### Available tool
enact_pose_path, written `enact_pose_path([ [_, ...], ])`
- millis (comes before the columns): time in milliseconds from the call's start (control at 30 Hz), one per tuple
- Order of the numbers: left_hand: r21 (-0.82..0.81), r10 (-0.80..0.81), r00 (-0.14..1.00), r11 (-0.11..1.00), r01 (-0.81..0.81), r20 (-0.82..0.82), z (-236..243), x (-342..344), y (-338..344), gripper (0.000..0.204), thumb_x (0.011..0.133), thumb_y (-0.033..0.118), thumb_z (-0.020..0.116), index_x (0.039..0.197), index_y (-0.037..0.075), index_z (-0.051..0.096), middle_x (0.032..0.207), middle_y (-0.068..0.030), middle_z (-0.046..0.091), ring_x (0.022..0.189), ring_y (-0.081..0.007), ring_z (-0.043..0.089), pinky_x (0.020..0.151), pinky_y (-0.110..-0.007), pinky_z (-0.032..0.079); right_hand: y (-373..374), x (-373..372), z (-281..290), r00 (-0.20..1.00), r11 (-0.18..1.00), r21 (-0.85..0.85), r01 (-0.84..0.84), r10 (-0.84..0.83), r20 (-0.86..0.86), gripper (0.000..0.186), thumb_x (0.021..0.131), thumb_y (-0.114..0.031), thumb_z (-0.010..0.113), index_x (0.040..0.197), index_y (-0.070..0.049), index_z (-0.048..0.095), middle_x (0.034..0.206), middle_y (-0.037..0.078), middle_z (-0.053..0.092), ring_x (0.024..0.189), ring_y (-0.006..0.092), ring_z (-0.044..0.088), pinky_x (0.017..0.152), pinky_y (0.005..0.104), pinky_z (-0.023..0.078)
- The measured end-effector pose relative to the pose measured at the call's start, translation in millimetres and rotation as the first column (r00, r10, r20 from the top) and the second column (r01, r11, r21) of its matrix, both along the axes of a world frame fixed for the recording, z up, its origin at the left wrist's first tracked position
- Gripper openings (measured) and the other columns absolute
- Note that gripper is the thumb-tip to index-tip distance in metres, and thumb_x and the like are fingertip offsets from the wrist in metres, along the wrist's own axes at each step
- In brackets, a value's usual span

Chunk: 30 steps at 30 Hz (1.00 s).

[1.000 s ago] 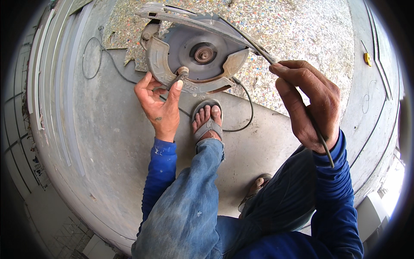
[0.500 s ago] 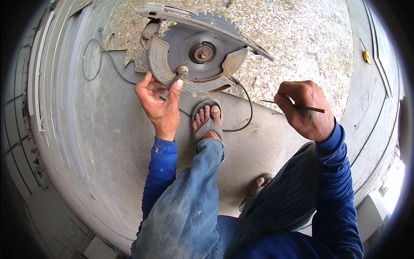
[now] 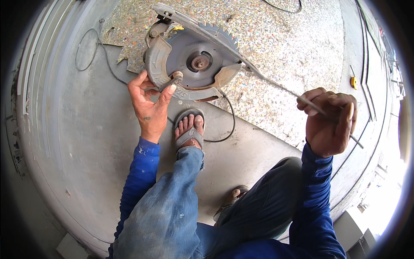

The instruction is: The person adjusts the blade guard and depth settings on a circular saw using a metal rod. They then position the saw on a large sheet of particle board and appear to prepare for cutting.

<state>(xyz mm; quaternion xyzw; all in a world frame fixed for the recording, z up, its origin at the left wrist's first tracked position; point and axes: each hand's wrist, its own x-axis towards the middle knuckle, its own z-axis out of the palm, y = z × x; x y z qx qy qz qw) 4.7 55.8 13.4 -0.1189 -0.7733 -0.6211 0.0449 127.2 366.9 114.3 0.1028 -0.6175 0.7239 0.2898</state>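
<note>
A circular saw (image 3: 195,46), its toothed blade facing up, lies at the upper middle, partly over the speckled board (image 3: 302,47). My left hand (image 3: 148,108) grips the small lever (image 3: 174,80) on the saw's metal guard (image 3: 157,60), thumb pressed on it and fingertips beside the guard's lower edge. My right hand (image 3: 327,121), at the right, is closed on a long thin metal rod (image 3: 315,107). The rod slants up-left toward the end of the saw's base plate; whether its far end touches the plate, I cannot tell.
My sandalled foot (image 3: 189,129) stands just below the saw, beside the looping cord (image 3: 233,118). Long pale strips (image 3: 43,64) line the left side. A yellow tape measure (image 3: 353,83) and thin dark lengths (image 3: 367,95) lie at the right. Another cable (image 3: 282,11) loops on the board.
My right hand dropped from the saw's far end, then turned over and shifted right, the rod again slanting toward the saw. My left hand stays on the lever. The whole view has shifted slightly.
</note>
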Motion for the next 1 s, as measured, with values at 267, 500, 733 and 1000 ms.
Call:
enact_pose_path([
  [267,-0.108,0.019,1.000,0.994,-0.020,-0.014,-0.3,-4.1,-5.9,0.083,0.081,0.037,0.082,0.144,0.006,0.037,0.121,-0.0076,0.047,0.104,-0.0163,0.051,0.087,-0.034,0.045,-27.4,-10.5,-2.6,0.903,0.872,0.445,0.205,-0.343,0.257,0.030,0.097,-0.019,0.064,0.114,0.005,0.067,0.108,0.019,0.070,0.096,0.0241,0.070,0.075,0.0305,0.056],
  [500,-0.118,0.005,1.000,0.993,-0.006,-0.003,-0.8,-2.3,-7.8,0.082,0.081,0.039,0.082,0.145,0.009,0.041,0.121,-0.0064,0.044,0.104,-0.0155,0.050,0.086,-0.032,0.044,-33.9,-16.4,-1.2,0.899,0.763,0.645,0.049,-0.315,0.304,0.014,0.092,-0.005,0.065,0.103,0.003,0.069,0.105,0.018,0.071,0.091,0.0265,0.071,0.078,0.0322,0.054],
  [733,-0.109,-0.003,1.000,0.994,0.000,-0.025,-3.0,-3.4,-5.8,0.080,0.082,0.038,0.082,0.144,0.008,0.041,0.122,-0.0058,0.046,0.103,-0.0149,0.051,0.085,-0.032,0.044,-28.8,-15.2,11.9,0.895,0.729,0.685,-0.001,-0.306,0.326,0.008,0.087,-0.001,0.063,0.090,0.005,0.067,0.090,0.017,0.069,0.076,0.0262,0.069,0.070,0.0327,0.053],
  [1000,-0.058,0.004,1.000,0.998,-0.004,0.013,-1.5,-1.2,-7.4,0.081,0.082,0.034,0.083,0.144,0.006,0.039,0.119,-0.0058,0.054,0.103,-0.0145,0.052,0.085,-0.031,0.043,-9.2,-6.9,1.7,0.806,0.790,0.612,0.028,-0.380,0.453,0.024,0.095,-0.012,0.055,0.092,0.008,0.067,0.083,0.017,0.070,0.076,0.0230,0.071,0.069,0.0317,0.054],
])
